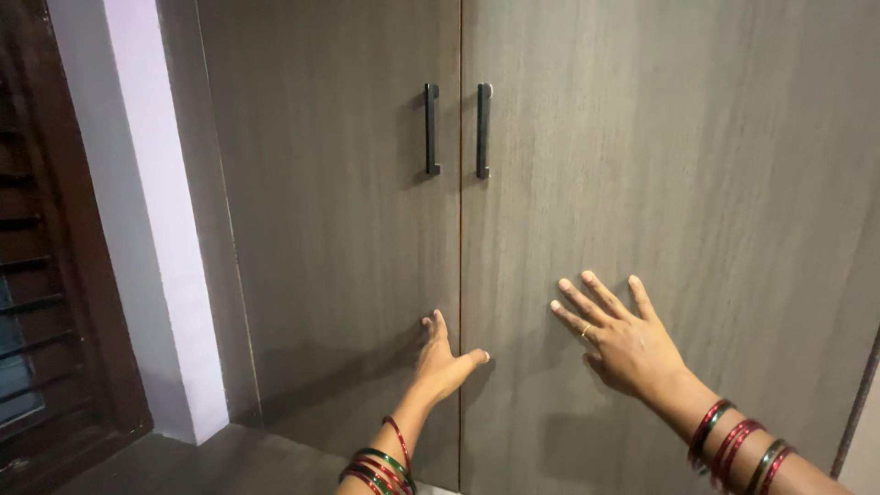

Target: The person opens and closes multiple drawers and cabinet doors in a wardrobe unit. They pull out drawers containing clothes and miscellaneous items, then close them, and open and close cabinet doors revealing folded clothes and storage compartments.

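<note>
A tall grey-brown wardrobe with a wood-grain finish fills most of the view, its two doors shut and meeting at a thin vertical seam near the middle. The left hand (442,360) lies flat against the lower part of the left door (330,211), fingers stretched out and pointing up, the thumb spread sideways so its tip crosses the seam onto the other door; it grips nothing. The right hand (619,337) is pressed open against the right door (678,183) at about the same height, fingers fanned wide and angled up to the left, also holding nothing. A gold ring (585,331) sits on one finger of that hand. Both wrists wear stacks of red and green bangles (378,469). Well above the hands, two slim black bar handles stand upright either side of the seam, the left handle (431,129) and the right handle (482,130), neither touched. To the left of the wardrobe runs a pale lilac wall strip (156,229), and beyond it a dark brown wooden frame with slats (37,275) at the edge of the view.
</note>
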